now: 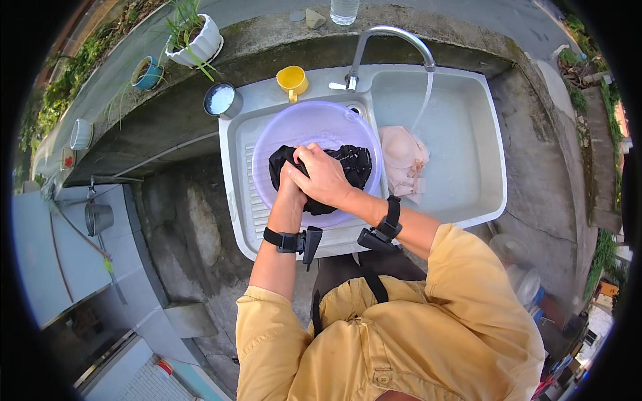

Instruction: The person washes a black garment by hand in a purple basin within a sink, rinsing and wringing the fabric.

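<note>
Right hand (pixel 326 179), fingers curled close together, and left hand (pixel 291 182), fingers hidden, can't tell, on bunched black cloth (pixel 354 164) inside round purple plastic basin (pixel 266 137). Basin sits in grey double sink (pixel 461 157), left side; right bowl: pale-pink bra (pixel 400 150), room rightward. Weathered concrete ledge (pixel 461 50) behind.

Our left hand (pixel 292 185) and right hand (pixel 326 177) grip black cloth (pixel 356 162) inside a lilac basin (pixel 269 132); right of them lies a pale-pink bra (pixel 402 151), beyond, a yellow mug (pixel 292 79).
</note>
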Demonstrator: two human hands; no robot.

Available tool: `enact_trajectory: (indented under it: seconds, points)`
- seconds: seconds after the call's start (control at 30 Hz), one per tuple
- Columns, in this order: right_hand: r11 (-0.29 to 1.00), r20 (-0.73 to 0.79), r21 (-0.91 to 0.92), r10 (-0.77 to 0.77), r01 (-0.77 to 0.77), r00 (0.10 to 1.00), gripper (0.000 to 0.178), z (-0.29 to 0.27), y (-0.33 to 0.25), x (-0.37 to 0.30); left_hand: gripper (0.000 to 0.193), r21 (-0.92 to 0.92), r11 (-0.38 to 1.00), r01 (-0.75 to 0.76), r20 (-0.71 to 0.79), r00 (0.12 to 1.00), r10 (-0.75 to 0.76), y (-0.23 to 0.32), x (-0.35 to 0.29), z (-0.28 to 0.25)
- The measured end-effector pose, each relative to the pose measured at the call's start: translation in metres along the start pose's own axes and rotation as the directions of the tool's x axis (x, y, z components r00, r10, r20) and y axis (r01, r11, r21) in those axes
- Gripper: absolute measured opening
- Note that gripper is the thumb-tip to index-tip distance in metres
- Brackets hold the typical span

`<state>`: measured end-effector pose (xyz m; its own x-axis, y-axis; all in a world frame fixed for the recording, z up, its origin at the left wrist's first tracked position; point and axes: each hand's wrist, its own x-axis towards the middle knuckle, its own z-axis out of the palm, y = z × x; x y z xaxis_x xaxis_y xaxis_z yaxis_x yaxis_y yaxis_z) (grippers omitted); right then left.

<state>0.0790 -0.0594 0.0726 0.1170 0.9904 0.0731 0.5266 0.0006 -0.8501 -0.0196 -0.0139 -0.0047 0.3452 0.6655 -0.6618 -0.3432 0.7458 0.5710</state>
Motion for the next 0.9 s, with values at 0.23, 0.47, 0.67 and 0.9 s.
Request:
enact_trajectory:
  seconds: [0.23,0.47,0.67,0.9]
  points:
    - [0.997,-0.111,-0.074,0.018,-0.026,0.994,0.023,0.007,0.025,-0.002,0.025,0.018,1.0,-0.018,-0.046,0.999,0.019,-0.017,-0.013,0.016]
    - [0.904,0.342,0.269,0.233,-0.333,0.91,0.051,-0.063,0.056,0.023,0.042,-0.008,0.988,-0.157,0.185,0.97,0.156,0.04,-0.05,0.045]
    - [0.915,0.309,0.339,0.113,-0.22,0.944,0.021,-0.096,0.045,0.027,0.049,0.14,0.961,-0.239,0.34,0.923,0.18,0.071,-0.063,0.024]
    - [0.91,0.144,0.408,0.02,-0.078,0.989,0.02,-0.12,0.003,0.055,0.049,0.224,0.911,-0.347,0.131,0.937,0.325,0.103,-0.086,0.039]
